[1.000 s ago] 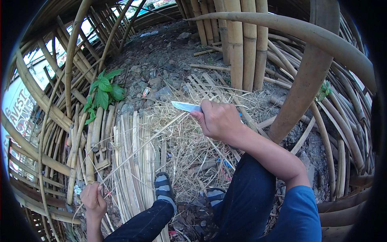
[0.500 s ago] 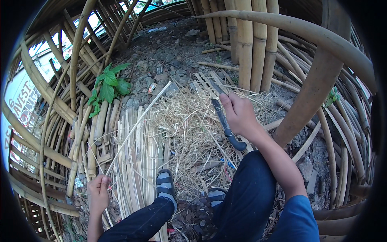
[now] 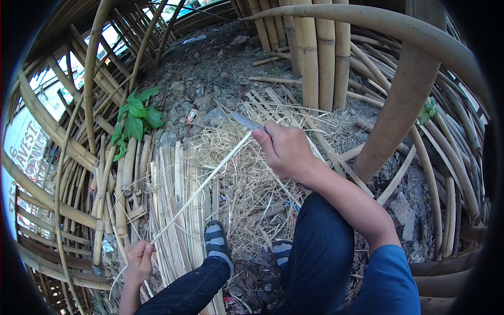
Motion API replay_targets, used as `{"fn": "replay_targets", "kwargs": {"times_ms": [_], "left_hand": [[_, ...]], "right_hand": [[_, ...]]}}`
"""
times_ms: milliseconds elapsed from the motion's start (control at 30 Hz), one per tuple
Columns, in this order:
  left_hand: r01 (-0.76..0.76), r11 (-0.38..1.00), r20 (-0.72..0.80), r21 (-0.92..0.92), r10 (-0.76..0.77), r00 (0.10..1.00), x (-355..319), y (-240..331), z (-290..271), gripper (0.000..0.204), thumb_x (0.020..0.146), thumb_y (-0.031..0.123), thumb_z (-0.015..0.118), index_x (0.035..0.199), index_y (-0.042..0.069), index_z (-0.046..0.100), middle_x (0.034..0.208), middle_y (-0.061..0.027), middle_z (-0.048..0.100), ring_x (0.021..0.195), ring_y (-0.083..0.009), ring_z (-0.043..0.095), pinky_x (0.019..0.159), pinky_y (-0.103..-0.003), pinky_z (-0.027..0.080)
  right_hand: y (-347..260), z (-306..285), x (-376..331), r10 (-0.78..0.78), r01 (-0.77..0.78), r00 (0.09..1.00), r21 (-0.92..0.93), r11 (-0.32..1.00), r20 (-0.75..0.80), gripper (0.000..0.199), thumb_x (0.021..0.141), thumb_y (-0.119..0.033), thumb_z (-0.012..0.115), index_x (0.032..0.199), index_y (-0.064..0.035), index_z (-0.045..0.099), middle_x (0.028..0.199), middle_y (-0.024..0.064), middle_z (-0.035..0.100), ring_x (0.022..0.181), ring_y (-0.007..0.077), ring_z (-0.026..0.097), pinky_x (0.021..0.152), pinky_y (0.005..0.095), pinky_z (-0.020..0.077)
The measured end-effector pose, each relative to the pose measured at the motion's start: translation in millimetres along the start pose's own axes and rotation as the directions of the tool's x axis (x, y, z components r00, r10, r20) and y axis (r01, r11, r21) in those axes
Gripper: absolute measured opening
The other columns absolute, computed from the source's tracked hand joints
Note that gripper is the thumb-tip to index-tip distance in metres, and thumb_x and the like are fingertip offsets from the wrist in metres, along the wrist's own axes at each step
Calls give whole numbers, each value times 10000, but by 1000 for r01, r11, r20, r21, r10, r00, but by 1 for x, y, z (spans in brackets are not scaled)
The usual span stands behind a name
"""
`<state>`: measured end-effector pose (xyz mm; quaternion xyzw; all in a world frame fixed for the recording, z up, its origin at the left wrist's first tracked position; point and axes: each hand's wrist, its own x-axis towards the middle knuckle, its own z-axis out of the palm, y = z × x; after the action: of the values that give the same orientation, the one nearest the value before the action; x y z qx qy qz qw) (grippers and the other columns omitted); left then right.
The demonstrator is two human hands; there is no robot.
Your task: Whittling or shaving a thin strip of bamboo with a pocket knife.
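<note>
My left hand (image 3: 139, 261), at the lower left, is closed on the near end of a long thin bamboo strip (image 3: 194, 197). The strip slants up and away to my right hand (image 3: 287, 150), where it meets the blade near my thumb. In that right fist is a knife (image 3: 245, 121), its bare blade pointing to the far left; my fingers hide the handle. Below both hands, pale bamboo shavings (image 3: 247, 189) cover the ground between my sandalled feet and the stones. Flat split bamboo slats (image 3: 170, 215) lie by my left foot.
An upright bamboo post (image 3: 399, 105) rises close by my right arm, with a thick curved pole (image 3: 388, 26) across its top. Bundled bamboo poles (image 3: 325, 58) stand at the back. A leafy green plant (image 3: 137, 113) grows at the left beside stacked bamboo poles (image 3: 73, 136).
My right hand has come left and slightly nearer, bringing the knife onto the strip. My left hand has shifted a little right and nearer. A dark-handled curved tool is now mostly hidden by my right arm.
</note>
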<state>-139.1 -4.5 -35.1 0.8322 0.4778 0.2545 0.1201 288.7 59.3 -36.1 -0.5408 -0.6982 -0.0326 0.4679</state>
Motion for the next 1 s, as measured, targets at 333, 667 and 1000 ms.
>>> {"fn": "replay_targets", "kwargs": {"times_ms": [333,667,1000], "left_hand": [[255,926,181,-278,-211,961,11,6,15,313,939,176,506,716,-12,620,528,-46,476,499,-120,463,497,-285,358],[413,802,422,-431,-225,878,33,31,21,229,968,150,497,924,-28,635,600,5,527,562,-53,460,534,-220,376],[276,932,358,-234,-181,916,36,34,10,180,935,122,520,926,-9,643,570,-32,553,506,-106,518,509,-269,409]], "right_hand": [[5,5,2,132,-191,981,750,633,139,400,954,-397,526,928,-14,638,575,-48,441,448,65,344,420,283,297],[8,3,19,473,-308,866,919,247,163,255,936,-262,591,902,-14,548,540,-67,349,422,18,294,380,188,220],[48,-14,13,748,-453,663,774,442,-39,405,928,-386,581,1037,4,575,545,-70,297,418,21,265,380,203,209]]}}
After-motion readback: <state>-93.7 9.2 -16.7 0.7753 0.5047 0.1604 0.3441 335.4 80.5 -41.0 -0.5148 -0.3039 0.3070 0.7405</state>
